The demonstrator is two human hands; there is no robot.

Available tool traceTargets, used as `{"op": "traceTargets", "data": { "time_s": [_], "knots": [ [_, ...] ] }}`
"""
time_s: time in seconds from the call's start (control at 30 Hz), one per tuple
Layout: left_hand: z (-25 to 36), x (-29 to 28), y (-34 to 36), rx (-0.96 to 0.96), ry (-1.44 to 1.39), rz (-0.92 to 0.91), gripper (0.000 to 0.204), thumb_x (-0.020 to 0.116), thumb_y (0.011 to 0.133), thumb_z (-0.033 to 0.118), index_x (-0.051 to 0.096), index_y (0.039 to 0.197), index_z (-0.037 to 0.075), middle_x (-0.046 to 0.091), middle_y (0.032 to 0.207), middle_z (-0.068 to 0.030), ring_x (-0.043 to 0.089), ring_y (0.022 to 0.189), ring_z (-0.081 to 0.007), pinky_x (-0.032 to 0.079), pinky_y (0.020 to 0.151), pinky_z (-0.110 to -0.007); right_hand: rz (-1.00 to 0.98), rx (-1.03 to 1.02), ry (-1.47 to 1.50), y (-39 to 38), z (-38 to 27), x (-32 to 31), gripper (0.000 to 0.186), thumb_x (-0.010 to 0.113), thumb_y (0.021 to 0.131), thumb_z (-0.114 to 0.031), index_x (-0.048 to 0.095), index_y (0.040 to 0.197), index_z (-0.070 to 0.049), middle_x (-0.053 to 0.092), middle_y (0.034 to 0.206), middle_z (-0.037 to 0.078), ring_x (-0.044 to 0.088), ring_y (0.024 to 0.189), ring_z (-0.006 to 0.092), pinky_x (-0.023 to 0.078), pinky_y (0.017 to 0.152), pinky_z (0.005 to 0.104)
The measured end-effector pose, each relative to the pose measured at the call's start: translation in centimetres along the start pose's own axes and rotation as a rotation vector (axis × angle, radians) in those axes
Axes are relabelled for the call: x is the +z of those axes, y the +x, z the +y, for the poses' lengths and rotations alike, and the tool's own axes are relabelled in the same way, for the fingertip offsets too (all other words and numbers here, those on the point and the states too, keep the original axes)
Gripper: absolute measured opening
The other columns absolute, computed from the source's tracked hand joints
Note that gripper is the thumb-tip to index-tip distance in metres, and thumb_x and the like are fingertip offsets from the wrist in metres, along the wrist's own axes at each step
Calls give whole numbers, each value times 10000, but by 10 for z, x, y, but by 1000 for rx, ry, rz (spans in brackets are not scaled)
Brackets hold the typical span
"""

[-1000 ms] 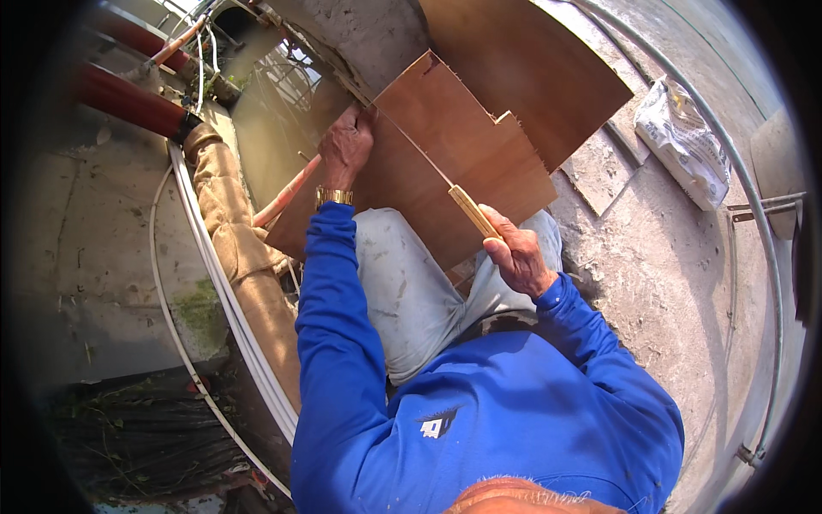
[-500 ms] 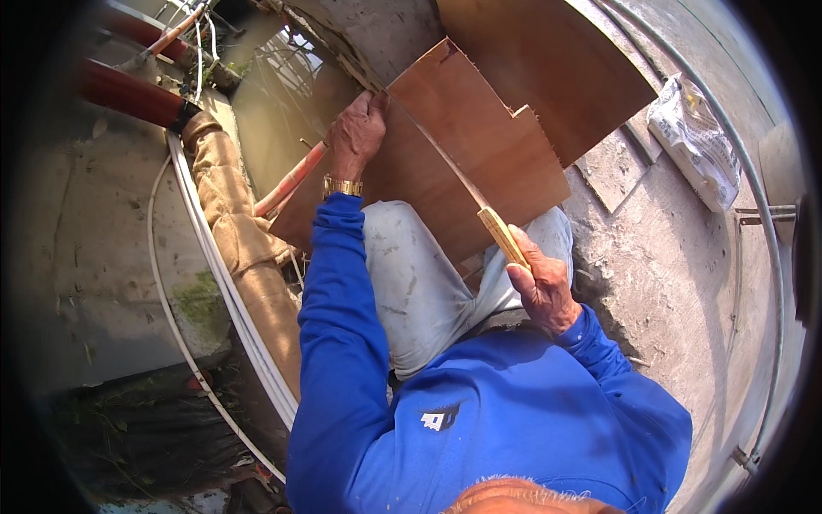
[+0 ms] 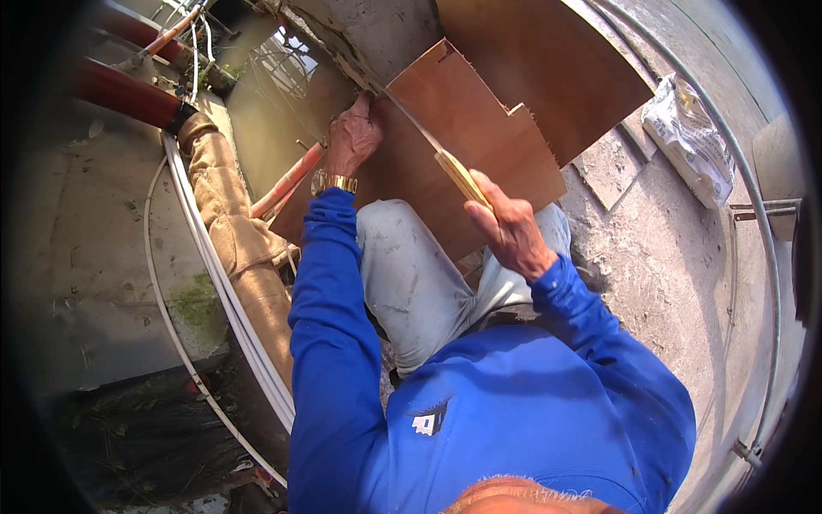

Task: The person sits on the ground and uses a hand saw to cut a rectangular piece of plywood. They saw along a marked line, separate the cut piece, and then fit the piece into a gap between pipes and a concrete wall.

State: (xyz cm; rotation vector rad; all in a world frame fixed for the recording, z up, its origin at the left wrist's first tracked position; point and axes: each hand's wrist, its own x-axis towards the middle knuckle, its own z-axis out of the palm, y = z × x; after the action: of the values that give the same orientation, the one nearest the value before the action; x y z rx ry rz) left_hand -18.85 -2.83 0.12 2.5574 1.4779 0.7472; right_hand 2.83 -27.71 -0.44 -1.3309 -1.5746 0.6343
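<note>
A reddish-brown plywood sheet (image 3: 479, 163) with a stepped, splintered edge rests over my knees. My right hand (image 3: 514, 224) is wrapped round the yellowish wooden handle of a handsaw (image 3: 463, 178). Its thin blade slants away up and left, lying along a line in the plywood near the far edge; much of the blade is hidden in the cut. At the far left part of the sheet, my left hand (image 3: 353, 139) grips the plywood edge, fingertips partly out of sight. A gold watch circles the left wrist.
Behind the sheet lies a larger plywood panel (image 3: 548, 68). A white plastic sack (image 3: 689, 141) sits on the concrete to the right, beside a curved grey pipe (image 3: 753, 171). Left are a burlap-wrapped pipe (image 3: 218, 197), white conduits (image 3: 223, 287), a red pipe (image 3: 128, 92) and murky water (image 3: 274, 111).
My right hand has pushed the saw forward, up and to the left, so less of the blade shows. My left hand stays at the plywood edge, nearly unmoved.
</note>
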Motion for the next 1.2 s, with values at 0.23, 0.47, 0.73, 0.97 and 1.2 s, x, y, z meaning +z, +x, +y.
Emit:
{"op": "traceTargets", "data": {
  "time_s": [0.23, 0.47, 0.73, 0.97, 1.2],
  "knots": [
    [22, -12, -3, -124, 61, -109, 330, 543, 1000, 394, 586, 1185, 123, 710, 1000, -249, 647, 979, -504, 516, 816, -569, 7, 4, 0, -83, -11, -31, 514, 584, 1015, -210, 467, 1426, 78, 687, 1129, 298, 739, 936, 374, 577, 801, 392],
    [1, -24, 3, 48, -103, -94, 487, 631, 938, 417, 565, 1307, 106, 699, 1115, -246, 645, 1054, -478, 521, 873, -531, 229, -330, -20, 102, 31, 71, 546, 600, 1019, -383, 500, 1374, 20, 674, 831, 290, 708, 783, 429, 575, 663, 443],
    [8, -14, 4, -29, 65, -185, 583, 749, 848, 386, 536, 1274, 50, 689, 1138, -242, 653, 1093, -427, 527, 881, -474, 7, -41, 10, 23, 14, 21, 551, 607, 1018, -331, 474, 1420, 21, 654, 886, 321, 693, 783, 437, 548, 675, 452],
    [10, -14, 4, -102, -9, -204, 558, 808, 800, 375, 550, 1138, 15, 678, 1044, -239, 659, 974, -414, 511, 832, -467, -71, 43, -6, -122, 0, -44, 566, 612, 1005, -242, 466, 1433, 98, 646, 1250, 314, 730, 1003, 400, 588, 862, 381],
    [-11, -3, 10, 66, -275, -131, 665, 789, 813, 389, 537, 1338, 66, 685, 1186, -242, 633, 1124, -461, 517, 914, -525, 54, -148, 107, 147, 10, 61, 435, 582, 1028, -387, 553, 1278, -32, 639, 754, 298, 678, 694, 430, 535, 613, 462]
  ]
}}
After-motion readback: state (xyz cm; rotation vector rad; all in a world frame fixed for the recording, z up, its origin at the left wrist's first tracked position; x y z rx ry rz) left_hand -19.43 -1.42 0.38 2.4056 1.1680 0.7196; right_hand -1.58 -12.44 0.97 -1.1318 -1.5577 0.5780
